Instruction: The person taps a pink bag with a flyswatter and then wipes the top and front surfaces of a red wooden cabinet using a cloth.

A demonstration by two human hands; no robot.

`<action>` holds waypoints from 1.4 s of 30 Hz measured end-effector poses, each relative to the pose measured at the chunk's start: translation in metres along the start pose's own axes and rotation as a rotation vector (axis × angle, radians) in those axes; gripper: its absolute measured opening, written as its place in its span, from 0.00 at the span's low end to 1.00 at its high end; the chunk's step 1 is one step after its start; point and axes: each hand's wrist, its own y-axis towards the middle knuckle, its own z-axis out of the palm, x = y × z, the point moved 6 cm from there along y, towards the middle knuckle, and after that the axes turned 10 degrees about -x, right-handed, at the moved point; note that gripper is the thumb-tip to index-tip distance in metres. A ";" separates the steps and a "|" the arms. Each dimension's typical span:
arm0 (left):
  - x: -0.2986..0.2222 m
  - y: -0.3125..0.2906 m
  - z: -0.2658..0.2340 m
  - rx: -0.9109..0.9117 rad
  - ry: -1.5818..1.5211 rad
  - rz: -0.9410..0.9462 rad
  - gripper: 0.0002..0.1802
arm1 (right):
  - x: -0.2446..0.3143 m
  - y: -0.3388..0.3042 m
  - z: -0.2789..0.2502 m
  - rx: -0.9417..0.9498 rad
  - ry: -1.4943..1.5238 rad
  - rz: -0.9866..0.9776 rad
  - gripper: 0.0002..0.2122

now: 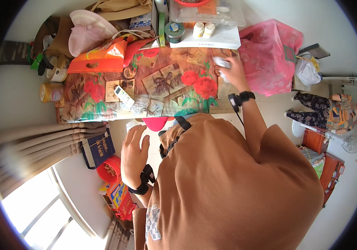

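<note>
Here, right hand (232, 73) out over the far right part of the worktop (174, 89), grip closed around a crumpled white cloth (221, 63) pressed on the flowered cover near the far right corner. Cloth bunched, long axis roughly slanting from far-left to near-right under the fingers, one end poking out toward the white box (212, 41) at the far edge. Black wrist strap (241, 99) on that arm. Left hand (133, 156) held off the worktop, below its near edge, grip wide, fingers spread, holding nothing, black strap at the wrist. White remote control (124, 96) lying flat near the left-middle of the worktop, long axis diagonal, well apart from the cloth. Orange bag (101, 58) at the far left corner, pink hat (87, 31) behind it. Pink plastic bag (270, 54) just beside the right edge. Round tin (174, 32) and two small bottles (203, 29) along the far edge.
</note>
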 end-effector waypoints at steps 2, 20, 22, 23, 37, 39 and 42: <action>0.000 -0.002 0.004 0.005 -0.023 -0.019 0.14 | 0.065 0.008 0.017 0.130 0.138 -0.221 0.17; 0.029 -0.022 -0.002 0.063 0.073 -0.203 0.14 | -0.239 -0.026 -0.124 -0.377 -0.392 0.635 0.22; 0.031 -0.017 0.003 0.086 0.070 -0.175 0.14 | -0.251 -0.038 -0.184 -0.595 -0.382 0.730 0.21; 0.032 -0.018 0.004 0.089 0.072 -0.169 0.14 | -0.236 -0.037 -0.193 -0.591 -0.382 0.728 0.21; -0.022 0.025 0.013 0.126 0.054 0.034 0.13 | 0.036 0.009 -0.099 -0.158 0.320 -0.079 0.12; -0.020 0.015 0.007 0.103 0.072 0.019 0.13 | 0.074 0.023 -0.070 0.069 0.386 -0.097 0.12; -0.010 0.007 0.008 0.122 0.116 -0.075 0.13 | 0.087 0.040 -0.038 0.090 0.210 -0.199 0.12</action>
